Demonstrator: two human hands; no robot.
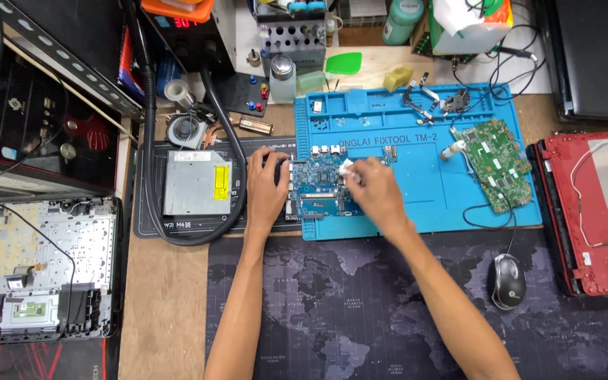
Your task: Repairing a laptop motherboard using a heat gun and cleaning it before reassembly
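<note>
Blue circuit board (321,186) — bare, flat, chip-studded

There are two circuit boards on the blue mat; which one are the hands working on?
The blue board at the mat's left end, under both hands. The green board lies untouched to the right.

Left hand (265,188) steadies blue circuit board (320,186); right hand (374,191) presses white wipe (347,169).

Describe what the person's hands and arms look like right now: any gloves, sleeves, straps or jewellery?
Both the left hand and the right hand are bare, with no gloves. Both forearms are uncovered as far as the bottom edge of the picture; no sleeve shows. No watch, wrist strap, ring, cable or marking is visible on either one.
</note>
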